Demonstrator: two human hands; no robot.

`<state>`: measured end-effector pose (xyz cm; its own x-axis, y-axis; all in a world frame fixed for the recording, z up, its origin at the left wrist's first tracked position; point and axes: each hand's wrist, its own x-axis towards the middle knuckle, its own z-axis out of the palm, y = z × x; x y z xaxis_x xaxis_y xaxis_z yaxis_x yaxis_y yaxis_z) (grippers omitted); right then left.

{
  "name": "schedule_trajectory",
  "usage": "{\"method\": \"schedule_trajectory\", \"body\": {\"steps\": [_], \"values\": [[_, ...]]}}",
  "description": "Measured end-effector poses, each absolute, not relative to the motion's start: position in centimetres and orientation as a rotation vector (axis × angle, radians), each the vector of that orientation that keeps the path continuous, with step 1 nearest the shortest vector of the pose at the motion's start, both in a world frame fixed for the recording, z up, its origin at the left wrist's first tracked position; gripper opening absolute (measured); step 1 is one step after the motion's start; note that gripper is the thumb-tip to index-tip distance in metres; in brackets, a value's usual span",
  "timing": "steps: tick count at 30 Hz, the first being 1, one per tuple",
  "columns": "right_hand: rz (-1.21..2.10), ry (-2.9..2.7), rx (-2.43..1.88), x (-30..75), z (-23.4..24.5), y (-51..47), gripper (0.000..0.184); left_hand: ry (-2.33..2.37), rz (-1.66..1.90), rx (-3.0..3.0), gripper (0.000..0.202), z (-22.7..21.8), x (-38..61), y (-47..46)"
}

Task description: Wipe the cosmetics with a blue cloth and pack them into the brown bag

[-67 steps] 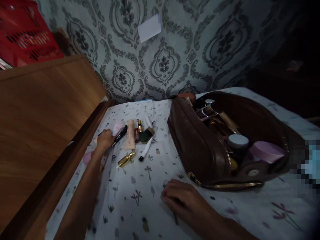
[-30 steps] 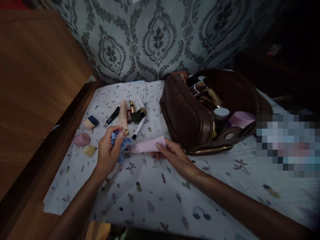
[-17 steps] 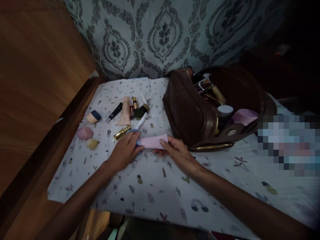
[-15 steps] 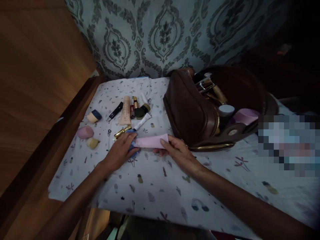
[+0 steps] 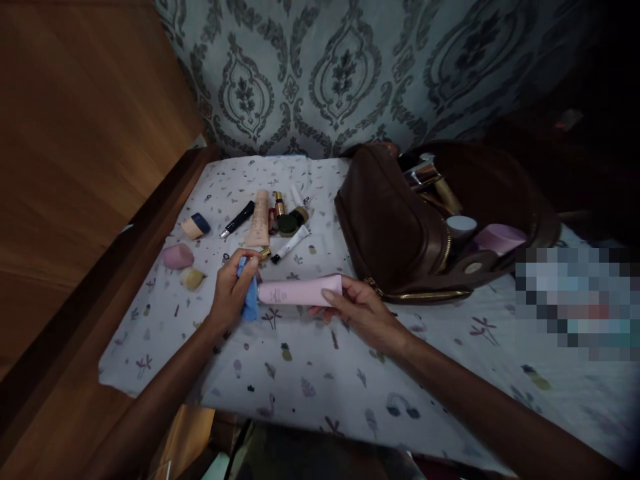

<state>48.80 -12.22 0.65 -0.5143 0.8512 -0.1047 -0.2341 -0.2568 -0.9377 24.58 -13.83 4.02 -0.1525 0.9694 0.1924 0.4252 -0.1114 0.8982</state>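
A pale pink squeeze tube (image 5: 300,292) lies level across the space between my hands, above the printed cloth. My right hand (image 5: 367,308) grips its flat crimped end, thumb on top. At the other end, my left hand (image 5: 234,287) is closed on a blue cloth (image 5: 249,293), pressed around the tube's cap end, which the cloth and fingers hide. Just beyond my left hand, a gold tube (image 5: 265,254) is partly covered by the fingers. A small white tube with a black cap (image 5: 291,244) rests near it.
An open brown cosmetic bag (image 5: 395,227) with several items stands at right. Beyond my hands lie a peach tube (image 5: 260,217), a black tube (image 5: 237,219) and dark round pots (image 5: 287,225). Makeup sponges (image 5: 178,256) sit at left, by a wooden ledge (image 5: 150,227).
My left hand has turned upright and shifted slightly left with the blue cloth, baring more of the pink tube's printed part. My right hand keeps its hold. The view has shifted slightly.
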Motion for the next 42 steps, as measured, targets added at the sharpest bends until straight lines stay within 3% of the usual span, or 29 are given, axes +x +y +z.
{"method": "schedule_trajectory", "body": {"steps": [4, 8, 13, 19, 25, 29, 33, 42], "values": [[1.766, -1.307, -0.821, 48.7, 1.0, -12.6, 0.038, 1.611, 1.295, 1.401, 0.034, 4.1, 25.1, -13.0], [1.84, -1.008, -0.864, 48.7, 1.0, -12.3, 0.038, 1.457, 1.308, 1.243, 0.038, 4.0, 25.2, -13.2], [1.958, -0.745, -0.942, 48.9, 1.1, -11.9, 0.039, 1.248, 1.111, 1.691, 0.042, 4.7, 24.6, -14.5], [1.93, -0.868, -0.949, 49.0, 1.0, -11.8, 0.038, 1.431, 1.015, 1.913, 0.032, 3.9, 24.0, -14.7], [1.596, -1.291, -0.937, 49.1, 1.5, -12.3, 0.04, 1.49, 1.072, 1.666, 0.039, 3.0, 24.4, -14.3], [1.243, -1.57, -0.932, 49.4, 2.0, -12.8, 0.03, 1.44, 1.099, 1.474, 0.055, 2.4, 24.3, -13.9], [1.069, -1.662, -0.932, 49.5, 1.8, -12.8, 0.024, 1.431, 1.105, 1.348, 0.058, 2.2, 24.4, -13.8], [1.419, -1.423, -1.091, 49.0, 1.8, -12.7, 0.04, 1.276, 1.137, 1.241, 0.04, 3.6, 24.5, -14.4]]}}
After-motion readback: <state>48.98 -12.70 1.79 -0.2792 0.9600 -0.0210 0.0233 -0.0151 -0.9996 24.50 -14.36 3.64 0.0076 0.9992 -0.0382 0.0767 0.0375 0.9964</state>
